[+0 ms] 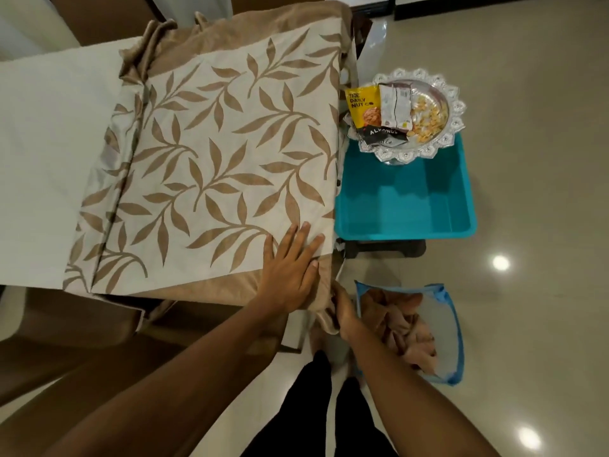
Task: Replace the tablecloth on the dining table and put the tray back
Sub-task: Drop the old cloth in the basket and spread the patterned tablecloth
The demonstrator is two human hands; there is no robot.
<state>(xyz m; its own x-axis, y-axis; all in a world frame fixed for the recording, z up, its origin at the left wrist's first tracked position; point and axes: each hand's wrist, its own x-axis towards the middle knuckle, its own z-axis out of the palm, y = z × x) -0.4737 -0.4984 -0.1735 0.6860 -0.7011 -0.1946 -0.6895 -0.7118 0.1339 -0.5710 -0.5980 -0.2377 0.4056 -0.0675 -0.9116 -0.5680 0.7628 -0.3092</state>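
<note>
Head view: one frame, looking down over the end of the dining table and the floor to its right.
Tablecloth (224, 153): cream with tan leaf print and a plain tan border; spread over the right end of the table, bunched in folds at the far left corner.
Table (49, 166): pale surface bare to the left of the cloth.
Left hand (290, 262): flat on the cloth near the near right corner, fingers spread and extended, palm down, gripping nothing.
Right hand (344, 311): below the table edge at that corner, fingers closed around the hanging tan border of the cloth.
Tray (454, 107): round, silver, scalloped rim; off the table, resting on the far end of a teal tub (405, 199).
Tray contents: a yellow nut packet (362, 105), a white packet (395, 105), a black almond packet (382, 131), loose pale yellow pieces.
Tub: stands just beside the table's right end, on a dark stand; exact support hard to tell.
Bag (445, 328): clear with blue trim, on the floor near the right hand, brownish fabric inside.
Person: dark trousers visible at the bottom edge.
</note>
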